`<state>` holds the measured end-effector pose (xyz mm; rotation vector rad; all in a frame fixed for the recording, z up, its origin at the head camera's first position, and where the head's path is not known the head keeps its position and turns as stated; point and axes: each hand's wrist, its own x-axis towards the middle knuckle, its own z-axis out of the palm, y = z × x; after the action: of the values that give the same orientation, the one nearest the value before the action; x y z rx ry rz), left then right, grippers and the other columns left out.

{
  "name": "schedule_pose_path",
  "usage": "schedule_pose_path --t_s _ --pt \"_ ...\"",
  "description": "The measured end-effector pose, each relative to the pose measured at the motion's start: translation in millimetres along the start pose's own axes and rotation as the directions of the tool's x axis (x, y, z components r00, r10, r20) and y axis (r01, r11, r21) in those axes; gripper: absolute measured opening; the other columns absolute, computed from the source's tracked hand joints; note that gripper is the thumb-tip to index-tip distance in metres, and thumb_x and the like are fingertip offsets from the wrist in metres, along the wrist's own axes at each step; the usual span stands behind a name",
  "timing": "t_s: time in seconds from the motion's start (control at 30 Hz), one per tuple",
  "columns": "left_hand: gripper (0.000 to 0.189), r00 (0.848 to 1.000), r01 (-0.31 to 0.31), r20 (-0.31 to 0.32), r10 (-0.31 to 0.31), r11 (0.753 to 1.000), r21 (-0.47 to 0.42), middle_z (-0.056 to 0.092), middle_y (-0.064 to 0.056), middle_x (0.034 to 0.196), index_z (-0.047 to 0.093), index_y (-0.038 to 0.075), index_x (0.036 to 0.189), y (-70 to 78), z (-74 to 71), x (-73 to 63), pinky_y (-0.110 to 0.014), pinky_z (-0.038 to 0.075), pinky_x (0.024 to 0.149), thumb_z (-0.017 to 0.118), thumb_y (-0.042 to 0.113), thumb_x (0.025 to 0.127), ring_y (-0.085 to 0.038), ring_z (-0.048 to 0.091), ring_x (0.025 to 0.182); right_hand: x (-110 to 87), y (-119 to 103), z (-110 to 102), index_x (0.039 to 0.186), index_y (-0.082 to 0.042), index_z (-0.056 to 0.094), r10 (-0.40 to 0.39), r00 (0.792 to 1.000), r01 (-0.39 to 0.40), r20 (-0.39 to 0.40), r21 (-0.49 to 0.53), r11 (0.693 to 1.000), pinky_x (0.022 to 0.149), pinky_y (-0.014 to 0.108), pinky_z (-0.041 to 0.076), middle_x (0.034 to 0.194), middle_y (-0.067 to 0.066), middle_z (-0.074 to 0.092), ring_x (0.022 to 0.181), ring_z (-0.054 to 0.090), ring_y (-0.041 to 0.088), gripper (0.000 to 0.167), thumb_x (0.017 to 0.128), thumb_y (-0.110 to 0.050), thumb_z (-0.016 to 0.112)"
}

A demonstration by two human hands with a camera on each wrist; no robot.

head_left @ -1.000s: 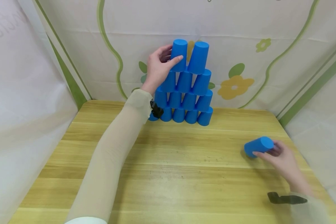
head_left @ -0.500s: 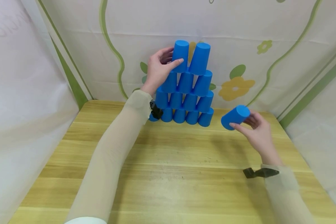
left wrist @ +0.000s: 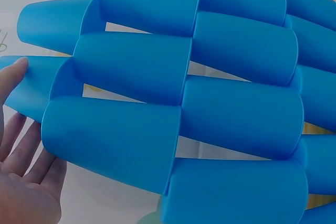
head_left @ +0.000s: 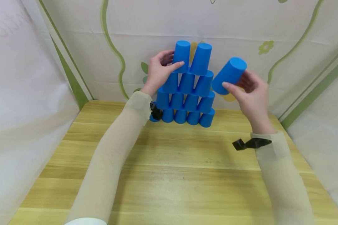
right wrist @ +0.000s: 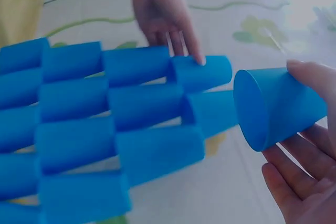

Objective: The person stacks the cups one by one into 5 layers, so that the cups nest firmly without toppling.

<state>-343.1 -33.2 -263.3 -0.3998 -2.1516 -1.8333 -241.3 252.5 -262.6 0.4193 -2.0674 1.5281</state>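
Observation:
Upside-down blue cups form a stacked pyramid (head_left: pixel 184 100) at the back of the table, with two cups side by side on its top row. My left hand (head_left: pixel 159 70) holds the left top cup (head_left: pixel 181 51), thumb across its front and fingers round its far left side. Beside it stands the right top cup (head_left: pixel 201 59), untouched. In the air to the right of the stack, my right hand (head_left: pixel 253 93) grips another blue cup (head_left: pixel 229 76), tilted with its base up and rightward. In the right wrist view, that cup's open mouth (right wrist: pixel 251 111) faces the pyramid.
The wooden table (head_left: pixel 169 181) spreads out in front of the stack. A pale curtain (head_left: pixel 152 18) with green vines and flowers hangs close behind it, and more white fabric (head_left: pixel 25 103) flanks the sides. The left forearm (head_left: pixel 110 150) reaches across the table's left half.
My right hand has lifted its cup from low over the table's right side, moving up and left toward the pyramid's top. My left hand stays at the left top cup.

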Motion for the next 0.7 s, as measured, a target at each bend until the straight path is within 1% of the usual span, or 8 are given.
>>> schedule_pose_path --t_s 0.13,0.23,0.37,0.53,0.6,0.7 --pt "0.061 1.000 0.004 0.003 -0.004 1.000 0.005 0.064 0.005 0.134 0.062 0.018 0.140 -0.6 -1.3 0.6 -0.028 0.049 0.101 0.082 0.038 0.087 -0.010 0.059 0.120 25.8 -15.0 15.8 0.134 -0.012 0.065 0.022 0.999 -0.018 -0.036 0.096 0.995 0.099 0.031 0.050 0.129 0.009 0.067 0.114 0.062 0.026 0.053 0.085 -0.018 0.086" --pt "0.060 1.000 -0.004 0.006 0.004 1.000 -0.002 0.064 0.004 0.135 0.062 0.018 0.140 -2.0 -2.0 0.6 -0.028 0.048 0.101 0.082 0.037 0.087 -0.010 0.059 0.120 45.6 -27.0 27.7 0.132 -0.011 0.064 0.028 0.998 -0.016 -0.059 0.187 0.982 0.103 0.032 0.048 0.129 0.010 0.066 0.118 0.060 0.027 0.053 0.085 -0.018 0.086" --pt "0.059 1.000 -0.021 0.005 0.021 1.000 -0.007 0.064 0.004 0.135 0.062 0.017 0.140 -4.8 -2.3 -0.9 -0.027 0.049 0.100 0.082 0.035 0.088 -0.010 0.059 0.120 70.9 -43.4 42.0 0.133 -0.011 0.062 0.028 0.997 -0.008 -0.078 0.247 0.969 0.107 0.030 0.044 0.131 0.008 0.065 0.122 0.058 0.024 0.053 0.086 -0.019 0.085" --pt "0.059 1.000 -0.021 0.016 0.021 1.000 -0.002 0.064 0.004 0.135 0.062 0.017 0.140 -7.1 -1.9 -2.1 -0.026 0.049 0.100 0.082 0.036 0.087 -0.010 0.059 0.121 94.5 -56.8 55.3 0.136 -0.011 0.062 0.022 0.996 -0.003 -0.092 0.203 0.979 0.107 0.026 0.043 0.132 0.003 0.065 0.122 0.059 0.019 0.053 0.088 -0.022 0.082" --pt "0.059 1.000 -0.021 0.022 0.021 1.000 -0.006 0.063 0.004 0.136 0.062 0.017 0.140 -7.3 -1.9 -2.2 -0.026 0.049 0.100 0.082 0.036 0.087 -0.010 0.059 0.121 101.4 -60.3 60.0 0.138 -0.013 0.062 0.041 0.996 -0.026 -0.083 0.176 0.984 0.107 0.024 0.042 0.133 0.001 0.065 0.122 0.059 0.017 0.053 0.089 -0.025 0.081" --pt "0.059 0.999 -0.027 0.023 0.027 1.000 -0.005 0.063 0.005 0.136 0.062 0.018 0.140 -7.8 -2.3 -2.7 -0.027 0.048 0.101 0.082 0.036 0.088 -0.010 0.059 0.121 108.4 -64.1 67.7 0.140 -0.016 0.062 0.093 0.994 -0.085 -0.051 0.141 0.986 0.107 0.023 0.041 0.135 -0.001 0.064 0.124 0.058 0.014 0.054 0.091 -0.029 0.080"
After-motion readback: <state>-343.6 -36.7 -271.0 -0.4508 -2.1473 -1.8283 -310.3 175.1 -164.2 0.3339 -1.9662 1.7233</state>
